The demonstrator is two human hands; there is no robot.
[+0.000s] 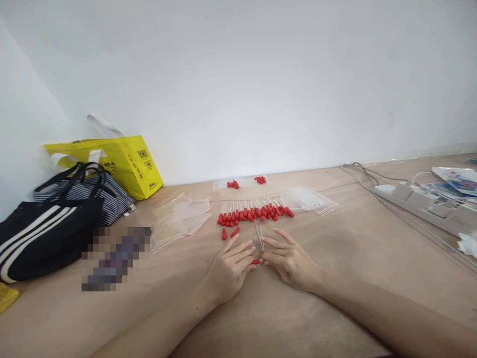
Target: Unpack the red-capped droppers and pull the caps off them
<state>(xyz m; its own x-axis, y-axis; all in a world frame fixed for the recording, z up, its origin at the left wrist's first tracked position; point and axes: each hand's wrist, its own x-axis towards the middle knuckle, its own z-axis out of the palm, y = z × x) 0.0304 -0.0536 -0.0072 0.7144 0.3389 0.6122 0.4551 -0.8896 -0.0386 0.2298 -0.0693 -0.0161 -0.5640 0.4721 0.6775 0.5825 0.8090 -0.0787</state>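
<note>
My left hand [231, 267] pinches a red rubber bulb [255, 261] between thumb and fingers, low over the table. Against the bulb's open end, my right hand [289, 259] grips a thin clear dropper tube, mostly hidden by its fingers. A few loose clear tubes [258, 231] lie just beyond, close to the right fingertips. Two loose red bulbs [224, 233] rest past my left fingers. Behind them, many droppers with red bulbs [250, 214] lie in a row, bulbs toward me.
Clear plastic bags [186, 216] lie left of the row, and more bags [307, 200] lie right. Farther back are more red bulbs [233, 184] on plastic. Dark bags [52, 231] and a yellow bag [143, 166] stand left. A power strip [428, 206] with cables is right.
</note>
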